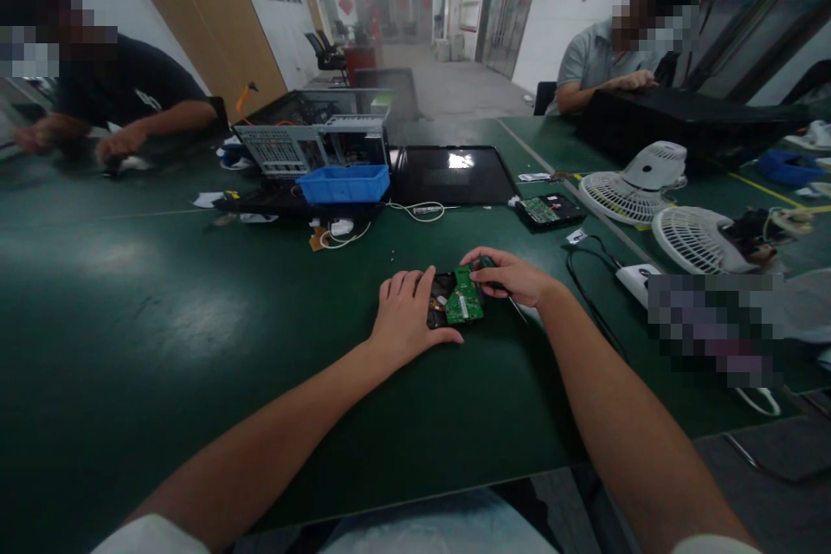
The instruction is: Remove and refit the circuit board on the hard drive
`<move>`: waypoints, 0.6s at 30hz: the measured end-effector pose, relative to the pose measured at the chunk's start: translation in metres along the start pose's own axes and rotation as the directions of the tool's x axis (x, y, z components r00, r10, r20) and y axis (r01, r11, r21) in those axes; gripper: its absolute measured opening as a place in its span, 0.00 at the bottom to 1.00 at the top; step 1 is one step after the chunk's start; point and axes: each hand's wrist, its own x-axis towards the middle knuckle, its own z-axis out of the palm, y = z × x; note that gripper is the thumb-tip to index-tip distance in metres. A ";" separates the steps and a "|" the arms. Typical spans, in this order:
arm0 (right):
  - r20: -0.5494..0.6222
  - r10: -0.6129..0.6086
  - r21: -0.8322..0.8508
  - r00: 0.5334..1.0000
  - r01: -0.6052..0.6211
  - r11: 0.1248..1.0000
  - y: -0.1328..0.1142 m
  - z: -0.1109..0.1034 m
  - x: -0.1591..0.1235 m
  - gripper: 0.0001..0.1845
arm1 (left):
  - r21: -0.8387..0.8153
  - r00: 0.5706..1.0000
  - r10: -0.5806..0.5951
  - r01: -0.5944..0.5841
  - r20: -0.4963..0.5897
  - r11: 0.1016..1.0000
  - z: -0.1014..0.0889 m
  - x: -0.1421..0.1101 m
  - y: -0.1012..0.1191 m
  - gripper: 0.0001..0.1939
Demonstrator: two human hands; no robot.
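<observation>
A black hard drive (440, 287) lies on the green tabletop with a green circuit board (465, 299) on its right part. My left hand (406, 307) grips the drive from the left, its fingers over the far edge and its thumb along the near edge. Held in my right hand (512, 275) is a screwdriver with a dark handle (486, 264), its metal shaft (518, 309) pointing down toward me. Thumb and forefinger of that hand are at the board's upper right edge. Tiny screws (392, 255) lie just beyond the drive.
Farther back stand an open computer case (279, 151), a blue bin (344, 184) and a black panel (454, 176). Another hard drive (550, 211) lies right of them. White fan parts (633, 190) and a power strip (640, 281) with cables occupy the right. Two people work across the table.
</observation>
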 end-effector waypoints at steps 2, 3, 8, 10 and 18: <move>-0.036 -0.006 -0.020 0.999 0.005 1.000 0.001 -0.001 0.001 0.21 | -0.005 1.000 0.012 -0.012 -0.003 1.000 0.003 0.006 0.000 0.61; -0.055 -0.009 -0.029 0.998 0.007 1.000 0.002 -0.002 0.001 0.21 | -0.008 1.000 0.018 -0.018 -0.007 1.000 0.004 0.009 0.000 0.61; -0.120 -0.010 -0.074 0.993 0.001 0.997 0.004 -0.007 0.003 0.22 | -0.006 0.992 0.104 -0.105 -0.072 0.994 0.005 0.009 0.001 0.56; -0.142 -0.019 -0.085 0.990 0.007 0.996 0.005 -0.007 0.004 0.24 | 0.018 0.982 0.145 -0.144 -0.123 0.989 0.001 0.001 0.004 0.47; -0.183 -0.057 -0.125 0.981 0.034 0.992 0.006 -0.003 0.006 0.24 | -0.030 0.892 0.438 -0.444 -0.116 0.896 -0.009 -0.036 0.030 0.19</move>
